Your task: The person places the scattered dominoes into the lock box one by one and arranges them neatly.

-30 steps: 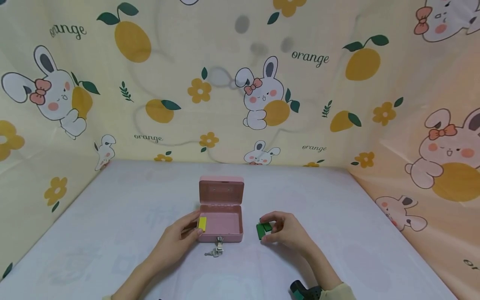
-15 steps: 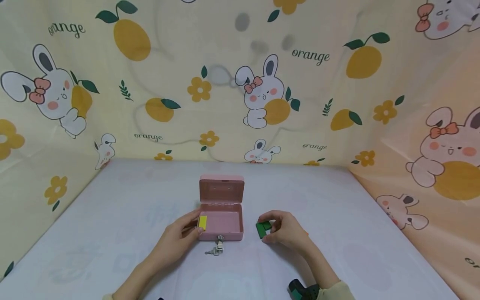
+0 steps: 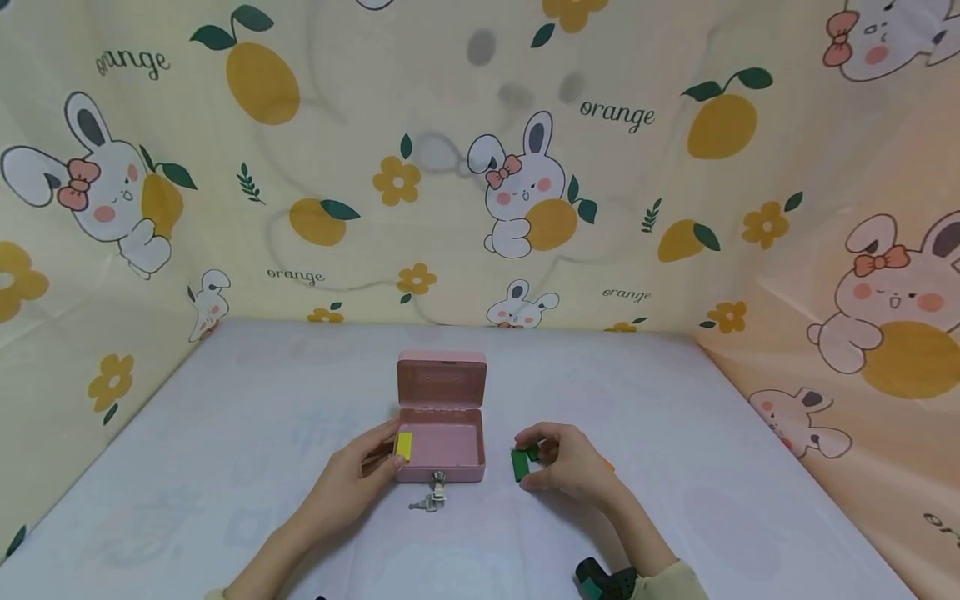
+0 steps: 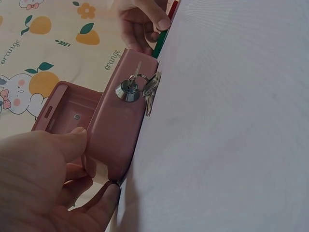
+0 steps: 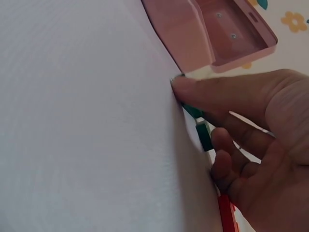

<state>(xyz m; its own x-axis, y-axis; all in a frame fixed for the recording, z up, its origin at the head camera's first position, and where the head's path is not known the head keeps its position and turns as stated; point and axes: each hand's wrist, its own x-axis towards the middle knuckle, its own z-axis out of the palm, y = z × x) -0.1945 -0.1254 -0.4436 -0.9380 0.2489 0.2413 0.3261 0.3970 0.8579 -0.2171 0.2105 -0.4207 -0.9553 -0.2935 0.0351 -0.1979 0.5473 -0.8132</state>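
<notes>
We faced cream sheeting (image 3: 442, 108) printed with rabbits and oranges, peachier at right. Below it, we saw a whitish tabletop (image 3: 600, 375).

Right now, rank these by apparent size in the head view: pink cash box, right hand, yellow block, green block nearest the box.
1. Pink cash box
2. Right hand
3. Yellow block and green block nearest the box: too alike to rank

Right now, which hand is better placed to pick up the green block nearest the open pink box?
Probably the right hand: its thumb and index finger are at the green block, while the left hand holds the pink box by its left side.
</notes>
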